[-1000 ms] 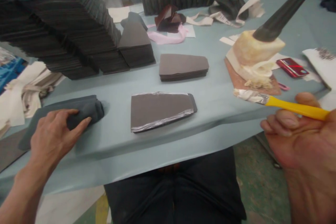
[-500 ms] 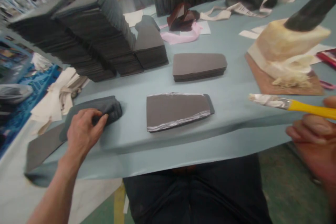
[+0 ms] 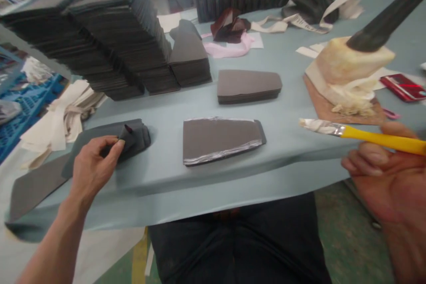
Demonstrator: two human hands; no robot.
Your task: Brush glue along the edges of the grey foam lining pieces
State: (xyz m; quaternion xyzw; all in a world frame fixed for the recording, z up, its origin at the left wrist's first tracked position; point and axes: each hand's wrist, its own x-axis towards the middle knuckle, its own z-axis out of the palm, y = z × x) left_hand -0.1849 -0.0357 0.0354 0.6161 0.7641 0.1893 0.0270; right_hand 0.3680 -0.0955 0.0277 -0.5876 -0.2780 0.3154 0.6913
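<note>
My left hand (image 3: 91,168) pinches the corner of the top grey fabric piece (image 3: 128,133) and lifts it off a low pile of grey pieces (image 3: 83,146) at the table's left front. My right hand (image 3: 382,173) is closed on a yellow-handled brush (image 3: 359,135) with pale glue on its bristles, held above the table's right front edge. Between the hands lies a grey wedge-shaped piece (image 3: 221,137) with shiny glue along its edges, flat on the table.
Tall stacks of dark pieces (image 3: 109,40) stand at the back left. A small stack of grey pieces (image 3: 248,84) lies mid-table. A glue-crusted pot with a dark handle (image 3: 349,69) sits on a board at right, by a red packet (image 3: 402,86). Scraps lie at the back.
My left hand went from lying over the grey pile to pinching and raising one piece's corner. The brush hand has hardly moved; the view shifted a little.
</note>
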